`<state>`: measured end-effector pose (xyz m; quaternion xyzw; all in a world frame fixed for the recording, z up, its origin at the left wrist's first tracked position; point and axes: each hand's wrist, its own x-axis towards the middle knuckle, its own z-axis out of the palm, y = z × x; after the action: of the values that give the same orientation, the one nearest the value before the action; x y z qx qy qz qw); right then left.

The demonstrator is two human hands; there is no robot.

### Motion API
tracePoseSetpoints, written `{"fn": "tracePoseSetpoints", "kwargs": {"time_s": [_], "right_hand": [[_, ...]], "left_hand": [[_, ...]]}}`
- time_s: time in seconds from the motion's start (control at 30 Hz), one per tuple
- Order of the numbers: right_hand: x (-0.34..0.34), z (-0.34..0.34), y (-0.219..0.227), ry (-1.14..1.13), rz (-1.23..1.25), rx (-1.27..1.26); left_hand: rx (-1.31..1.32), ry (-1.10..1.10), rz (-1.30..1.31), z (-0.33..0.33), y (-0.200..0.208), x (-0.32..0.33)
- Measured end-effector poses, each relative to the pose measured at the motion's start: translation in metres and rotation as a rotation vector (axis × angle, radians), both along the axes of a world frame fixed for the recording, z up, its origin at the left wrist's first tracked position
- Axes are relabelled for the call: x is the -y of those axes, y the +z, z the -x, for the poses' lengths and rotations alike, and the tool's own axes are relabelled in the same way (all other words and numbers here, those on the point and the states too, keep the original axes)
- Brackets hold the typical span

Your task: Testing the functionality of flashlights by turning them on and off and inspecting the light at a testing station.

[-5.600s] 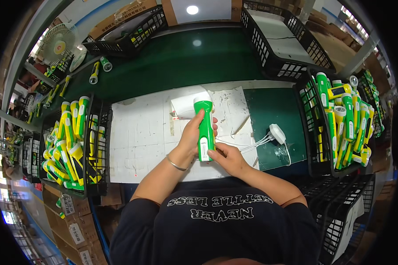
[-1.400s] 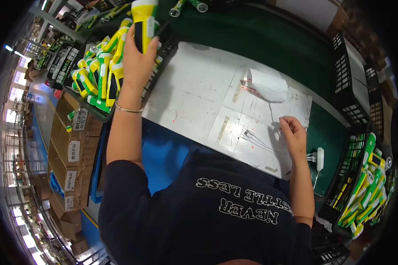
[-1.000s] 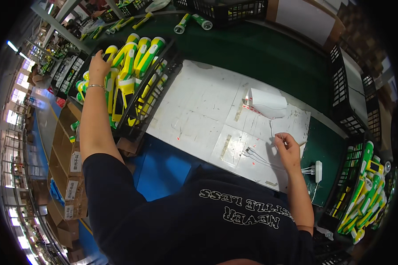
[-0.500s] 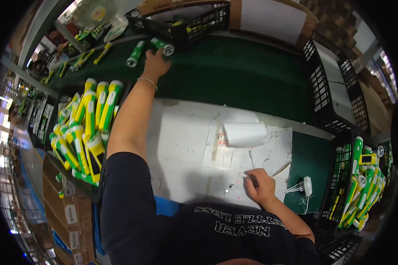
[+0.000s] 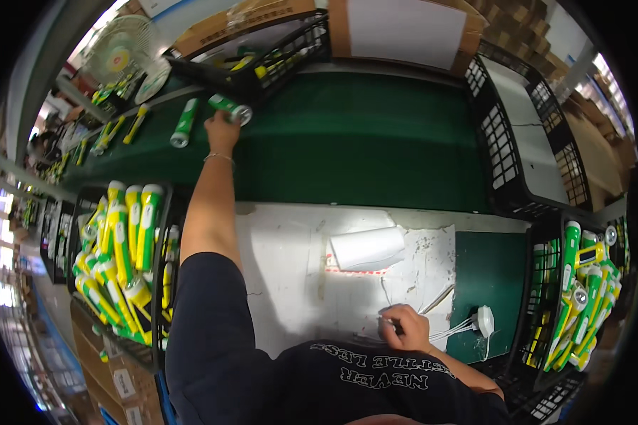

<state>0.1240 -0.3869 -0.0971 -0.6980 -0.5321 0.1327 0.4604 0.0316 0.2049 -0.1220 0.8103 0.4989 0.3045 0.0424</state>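
My left hand (image 5: 222,132) reaches far forward over the green belt (image 5: 376,134) and closes on a green flashlight (image 5: 231,108) with a silver head, lying on the belt. A second green flashlight (image 5: 184,124) lies just left of it. My right hand (image 5: 405,328) rests on the white work surface (image 5: 290,283) near my body. Its curled fingers pinch the end of a thin white cable (image 5: 450,327) that runs to a white adapter (image 5: 483,320) on a green mat.
A black crate (image 5: 164,212) on the left holds several green-and-yellow flashlights (image 5: 120,262); another flashlight crate (image 5: 546,297) stands on the right. A white roll (image 5: 367,248) lies on the work surface. Black crates (image 5: 507,163) stand at back right, and a fan (image 5: 120,57) at back left.
My left arm swung from the left crate, where it set a flashlight down, out to the belt and took hold of another one. My right hand stayed on the work surface with the cable.
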Motion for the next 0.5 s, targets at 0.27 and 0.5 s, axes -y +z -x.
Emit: {"fn": "tracePoseSetpoints", "kwargs": {"time_s": [0.27,0.5], "right_hand": [[0.003,0.002,-0.001,-0.040,-0.006,0.024],[0.005,0.005,-0.003,-0.035,-0.012,-0.014]], "left_hand": [[-0.213,-0.058,0.221,-0.020,0.031,0.036],[-0.041,0.041,0.285,-0.042,0.031,0.057]]}}
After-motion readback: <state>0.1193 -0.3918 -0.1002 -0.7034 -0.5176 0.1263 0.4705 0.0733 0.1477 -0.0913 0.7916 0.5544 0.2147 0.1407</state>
